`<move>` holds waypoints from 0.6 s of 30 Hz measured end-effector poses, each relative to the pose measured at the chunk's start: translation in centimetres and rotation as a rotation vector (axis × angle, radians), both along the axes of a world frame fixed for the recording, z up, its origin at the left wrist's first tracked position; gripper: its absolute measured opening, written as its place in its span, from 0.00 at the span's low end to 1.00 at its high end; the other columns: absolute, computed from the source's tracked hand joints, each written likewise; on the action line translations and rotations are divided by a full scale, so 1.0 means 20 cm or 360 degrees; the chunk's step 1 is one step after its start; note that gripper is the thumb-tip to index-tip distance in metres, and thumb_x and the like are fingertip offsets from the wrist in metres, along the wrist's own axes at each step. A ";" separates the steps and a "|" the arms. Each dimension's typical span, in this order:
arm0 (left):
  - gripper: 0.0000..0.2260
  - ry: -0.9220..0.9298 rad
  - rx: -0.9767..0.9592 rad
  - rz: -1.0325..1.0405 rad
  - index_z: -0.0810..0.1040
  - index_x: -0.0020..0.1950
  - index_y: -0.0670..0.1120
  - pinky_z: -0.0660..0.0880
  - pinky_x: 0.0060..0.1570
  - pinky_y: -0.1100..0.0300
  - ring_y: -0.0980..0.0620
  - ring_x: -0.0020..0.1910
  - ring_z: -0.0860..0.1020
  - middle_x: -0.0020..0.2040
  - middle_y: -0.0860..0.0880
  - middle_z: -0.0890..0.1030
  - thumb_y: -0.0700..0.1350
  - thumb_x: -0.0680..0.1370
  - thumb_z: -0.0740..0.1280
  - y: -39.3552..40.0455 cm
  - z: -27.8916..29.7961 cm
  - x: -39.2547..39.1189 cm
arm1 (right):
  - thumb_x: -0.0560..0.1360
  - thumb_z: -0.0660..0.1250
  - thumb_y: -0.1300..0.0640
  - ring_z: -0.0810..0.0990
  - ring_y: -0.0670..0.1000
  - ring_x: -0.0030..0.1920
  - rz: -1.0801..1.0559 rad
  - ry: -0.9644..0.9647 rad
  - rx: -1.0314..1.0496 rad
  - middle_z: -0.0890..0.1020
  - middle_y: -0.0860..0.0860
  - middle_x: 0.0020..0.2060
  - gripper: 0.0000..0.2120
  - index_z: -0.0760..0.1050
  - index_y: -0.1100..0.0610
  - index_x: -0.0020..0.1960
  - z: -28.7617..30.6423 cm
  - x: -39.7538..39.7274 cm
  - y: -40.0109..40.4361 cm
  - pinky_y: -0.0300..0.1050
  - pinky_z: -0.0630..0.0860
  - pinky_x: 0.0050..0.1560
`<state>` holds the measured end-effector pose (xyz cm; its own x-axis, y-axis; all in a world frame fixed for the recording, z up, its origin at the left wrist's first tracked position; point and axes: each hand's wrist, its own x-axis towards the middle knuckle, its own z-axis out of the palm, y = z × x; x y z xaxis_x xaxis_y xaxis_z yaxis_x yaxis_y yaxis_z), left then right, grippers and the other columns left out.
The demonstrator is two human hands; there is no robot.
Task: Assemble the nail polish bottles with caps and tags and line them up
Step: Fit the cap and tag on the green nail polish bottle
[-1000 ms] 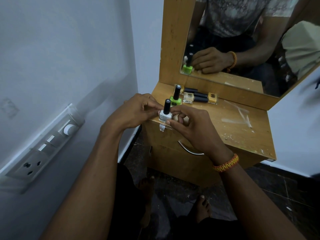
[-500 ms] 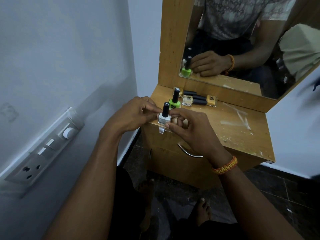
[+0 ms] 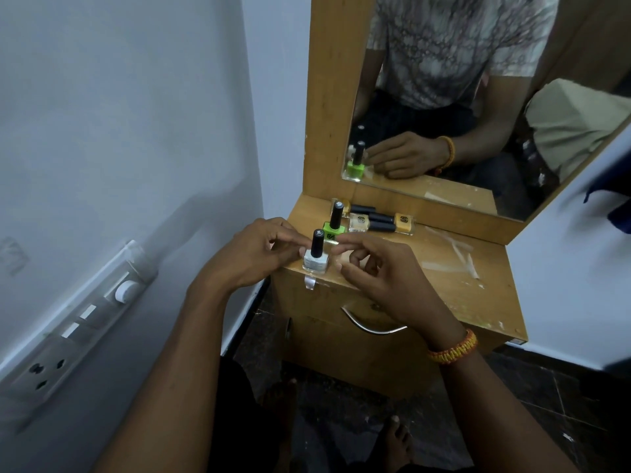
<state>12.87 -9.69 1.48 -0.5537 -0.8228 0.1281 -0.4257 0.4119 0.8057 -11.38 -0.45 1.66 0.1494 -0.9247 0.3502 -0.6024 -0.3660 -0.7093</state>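
Observation:
A white nail polish bottle [image 3: 316, 261] with a black cap stands upright at the front left corner of the wooden dresser top [image 3: 444, 268]. My left hand [image 3: 259, 250] holds it from the left, fingertips at its shoulder and neck. My right hand [image 3: 382, 271] has its fingers curled, with index finger and thumb closing on the bottle's right side. A green bottle [image 3: 332, 231] with a black cap stands upright just behind. Three yellowish bottles [image 3: 358, 222] lie on their sides near the mirror frame. A small clear strip [image 3: 309, 282] hangs over the front edge below the white bottle.
A mirror [image 3: 461, 114] in a wooden frame rises at the back of the dresser and reflects the hands. A wall with a switch panel [image 3: 85, 322] is close on the left. A drawer handle [image 3: 372, 327] sits below the top. Pale scuffs mark the right half of the top.
The white bottle stays in place between both hands. My right hand has loosened and drawn slightly to the right, so more of the bottle's body shows.

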 end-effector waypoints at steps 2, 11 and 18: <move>0.07 0.0052 -0.0004 0.0030 0.86 0.55 0.61 0.74 0.61 0.40 0.56 0.55 0.79 0.52 0.58 0.83 0.51 0.80 0.70 0.01 0.01 -0.01 | 0.80 0.72 0.60 0.83 0.47 0.45 -0.0088 -0.0024 -0.0069 0.86 0.44 0.53 0.15 0.80 0.55 0.67 0.05 -0.07 0.01 0.32 0.75 0.41; 0.09 0.0659 -0.0563 0.0365 0.84 0.59 0.50 0.77 0.56 0.51 0.49 0.53 0.80 0.54 0.53 0.84 0.43 0.83 0.66 0.17 0.29 -0.13 | 0.79 0.72 0.58 0.83 0.45 0.45 -0.1050 -0.0042 -0.0079 0.86 0.47 0.44 0.05 0.86 0.54 0.53 0.31 -0.53 0.21 0.45 0.81 0.50; 0.10 0.0620 -0.0832 -0.0023 0.84 0.60 0.50 0.73 0.56 0.43 0.53 0.58 0.79 0.55 0.55 0.81 0.41 0.82 0.67 0.49 0.34 -0.52 | 0.80 0.71 0.58 0.77 0.40 0.48 -0.0997 0.0324 0.0263 0.85 0.49 0.55 0.08 0.86 0.53 0.57 0.12 -0.50 0.21 0.39 0.74 0.52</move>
